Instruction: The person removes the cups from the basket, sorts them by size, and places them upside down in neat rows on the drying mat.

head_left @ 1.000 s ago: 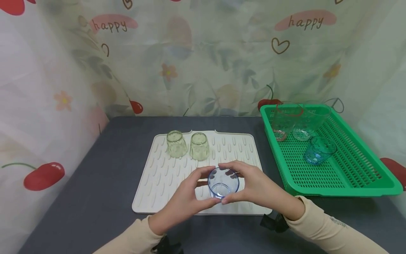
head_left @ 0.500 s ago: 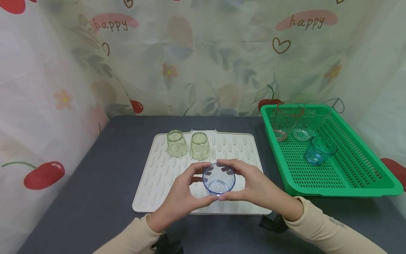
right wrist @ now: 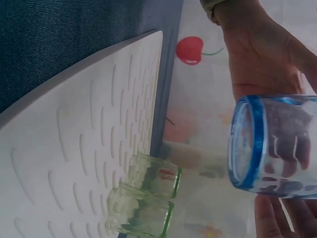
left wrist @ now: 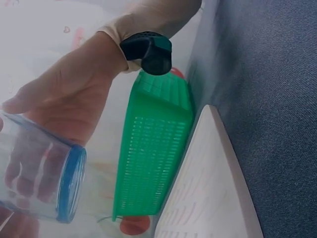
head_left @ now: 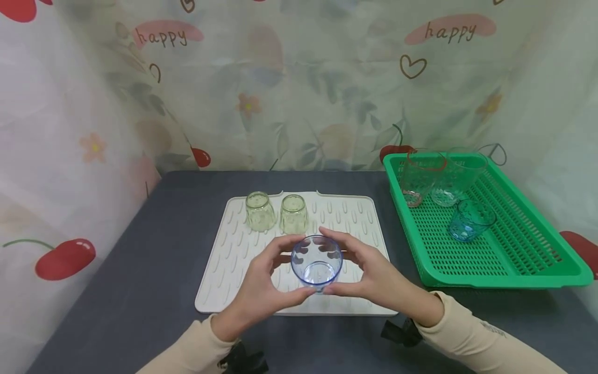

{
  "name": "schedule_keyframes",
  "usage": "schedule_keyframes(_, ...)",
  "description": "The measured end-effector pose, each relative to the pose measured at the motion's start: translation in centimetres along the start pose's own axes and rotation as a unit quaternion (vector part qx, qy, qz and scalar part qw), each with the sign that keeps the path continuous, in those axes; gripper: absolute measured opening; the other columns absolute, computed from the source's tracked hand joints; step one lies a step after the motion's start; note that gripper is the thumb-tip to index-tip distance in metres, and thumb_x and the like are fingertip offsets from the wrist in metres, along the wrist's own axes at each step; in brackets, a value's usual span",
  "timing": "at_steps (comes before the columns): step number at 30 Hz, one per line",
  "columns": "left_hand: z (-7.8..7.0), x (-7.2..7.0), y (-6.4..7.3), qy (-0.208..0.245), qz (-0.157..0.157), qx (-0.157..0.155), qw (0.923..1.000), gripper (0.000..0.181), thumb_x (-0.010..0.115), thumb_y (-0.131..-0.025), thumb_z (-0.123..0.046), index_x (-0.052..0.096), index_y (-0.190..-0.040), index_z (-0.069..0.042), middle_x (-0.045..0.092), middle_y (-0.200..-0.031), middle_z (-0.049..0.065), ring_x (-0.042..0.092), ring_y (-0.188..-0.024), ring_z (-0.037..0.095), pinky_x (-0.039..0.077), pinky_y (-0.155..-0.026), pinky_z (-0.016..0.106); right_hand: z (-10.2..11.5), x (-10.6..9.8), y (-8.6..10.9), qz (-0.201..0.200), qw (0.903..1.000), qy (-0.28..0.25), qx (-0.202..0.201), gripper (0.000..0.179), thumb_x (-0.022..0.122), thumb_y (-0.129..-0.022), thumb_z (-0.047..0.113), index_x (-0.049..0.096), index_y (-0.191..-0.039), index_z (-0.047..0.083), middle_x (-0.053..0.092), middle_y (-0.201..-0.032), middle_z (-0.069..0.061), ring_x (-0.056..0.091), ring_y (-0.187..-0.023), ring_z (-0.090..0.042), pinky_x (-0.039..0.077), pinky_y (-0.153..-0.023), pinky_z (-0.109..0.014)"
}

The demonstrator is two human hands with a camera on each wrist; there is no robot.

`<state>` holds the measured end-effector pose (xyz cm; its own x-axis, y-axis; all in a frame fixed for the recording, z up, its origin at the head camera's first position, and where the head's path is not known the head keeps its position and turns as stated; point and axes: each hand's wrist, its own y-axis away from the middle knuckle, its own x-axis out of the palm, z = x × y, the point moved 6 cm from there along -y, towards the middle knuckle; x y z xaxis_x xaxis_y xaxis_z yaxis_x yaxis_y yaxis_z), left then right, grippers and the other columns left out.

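A clear blue-tinted drinking glass [head_left: 317, 272] is held between both hands, mouth up, above the front part of a white ridged drying mat [head_left: 233, 270]. My left hand [head_left: 261, 278] grips its left side, thumb in front and fingers behind. On the right side my right hand [head_left: 369, 267] grips it the same way, the two thumb tips close together. The right wrist view shows the glass's thick blue base [right wrist: 255, 144] apart from the mat. Two pale green glasses, the left one [head_left: 260, 211] and the right one [head_left: 294, 214], stand upside down on the mat's back part.
A green slotted basket [head_left: 416, 249] stands right of the mat. Inside are a tall red-rimmed glass [head_left: 418, 179], a tall clear glass [head_left: 455, 182] and a tilted blue glass [head_left: 469, 222]. A patterned curtain [head_left: 299, 93] hangs behind the dark tabletop [head_left: 154, 244].
Both hands have moved a little left and up in the head view, carrying the glass. It now looks larger, with its mouth turned more toward the camera. The green glasses and basket have stayed put.
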<state>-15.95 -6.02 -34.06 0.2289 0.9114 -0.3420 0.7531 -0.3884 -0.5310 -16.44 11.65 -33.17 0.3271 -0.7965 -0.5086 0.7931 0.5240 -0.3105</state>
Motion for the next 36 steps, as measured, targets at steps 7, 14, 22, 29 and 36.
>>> schedule_keyframes(7, -1.0, -0.4, -0.2, 0.021, -0.011, 0.036, 0.9991, 0.078, 0.085, -0.067, 0.0, 0.049, -0.135, -0.007, 0.056, -0.131, 0.01, 0.057, -0.114, 0.021, 0.053, -0.089, 0.03, -1.0, 0.9, 0.1, 0.03, 0.9986, -0.028, 0.032, 0.079, 0.084, -0.076, 0.023, 0.043, -0.143, 0.017, 0.058, -0.133, 0.001, 0.058, -0.12, -0.013, 0.048, -0.101, -0.039)
schedule_keyframes(14, -1.6, -0.7, -0.3, 0.032, -0.014, 0.049, 0.9982, 0.079, 0.084, -0.065, 0.003, 0.049, -0.135, -0.005, 0.055, -0.131, 0.012, 0.057, -0.114, 0.021, 0.053, -0.091, 0.03, -1.6, 1.3, 0.2, 0.036, 0.9981, -0.027, 0.043, 0.074, 0.084, -0.076, 0.021, 0.047, -0.141, 0.016, 0.059, -0.133, 0.003, 0.06, -0.116, -0.013, 0.051, -0.097, -0.037)
schedule_keyframes(22, -1.5, -0.9, -0.1, 0.051, -0.014, 0.049, 0.9974, 0.08, 0.084, -0.065, 0.005, 0.047, -0.135, -0.003, 0.054, -0.13, 0.014, 0.057, -0.115, 0.02, 0.052, -0.091, 0.028, -1.2, 0.4, 0.4, 0.016, 0.9996, -0.015, 0.018, 0.065, 0.085, -0.073, 0.019, 0.054, -0.13, 0.016, 0.062, -0.123, 0.004, 0.062, -0.108, -0.013, 0.053, -0.093, -0.03)
schedule_keyframes(29, -0.9, -1.3, 0.2, 0.049, -0.008, 0.041, 0.9979, 0.08, 0.084, -0.066, 0.004, 0.045, -0.136, -0.004, 0.057, -0.13, 0.014, 0.056, -0.119, 0.019, 0.05, -0.095, 0.029, -0.3, -1.1, 0.8, -0.016, 0.9996, 0.01, -0.019, 0.066, 0.086, -0.072, 0.018, 0.056, -0.131, 0.011, 0.061, -0.126, -0.003, 0.06, -0.103, -0.011, 0.054, -0.089, -0.027)
schedule_keyframes(36, -0.3, -1.3, 0.6, 0.04, -0.004, 0.015, 0.9991, 0.079, 0.082, -0.069, 0.004, 0.044, -0.138, -0.007, 0.056, -0.132, 0.012, 0.054, -0.121, 0.019, 0.049, -0.095, 0.032, 0.5, -2.3, 1.0, -0.035, 0.9982, -0.016, -0.046, 0.065, 0.084, -0.073, 0.007, 0.056, -0.131, 0.008, 0.059, -0.125, -0.007, 0.06, -0.105, -0.013, 0.055, -0.088, -0.025)
